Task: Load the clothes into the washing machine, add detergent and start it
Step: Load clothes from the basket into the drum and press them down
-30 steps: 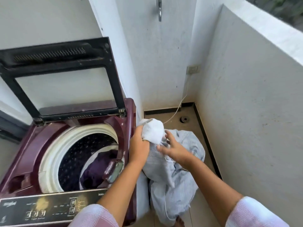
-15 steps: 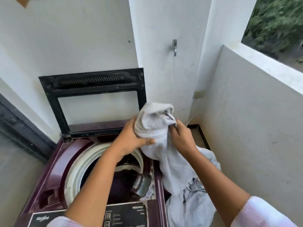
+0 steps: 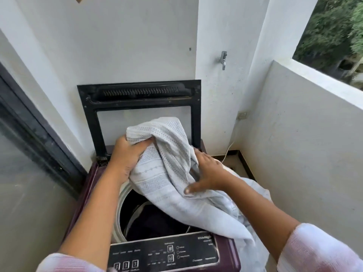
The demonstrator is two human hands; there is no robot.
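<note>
**Cloth lifted over the drum, tail still outside**

A second ago the pale grey-white woven cloth (image 3: 169,173) hung low beside the maroon top-loading washing machine (image 3: 227,252), over the floor. Now its bunched top is above the white-rimmed drum opening (image 3: 120,213). The left hand (image 3: 129,154) grips that bunch with curled fingers. The right hand (image 3: 208,173) lies on the cloth lower down, thumb out straight; its fingers are tucked into a fold, so I cannot tell whether they pinch it. Loading is under way, I judge, with detergent and start yet to come.

A dark garment (image 3: 157,220) already lies in the drum. The cloth's long tail drapes over the machine's right edge, down between it and the white parapet wall (image 3: 294,154). The black-framed lid (image 3: 137,95) stands upright just behind the hands, and the black control panel (image 3: 163,254) borders the opening in front. The open room is straight down into the drum.
</note>
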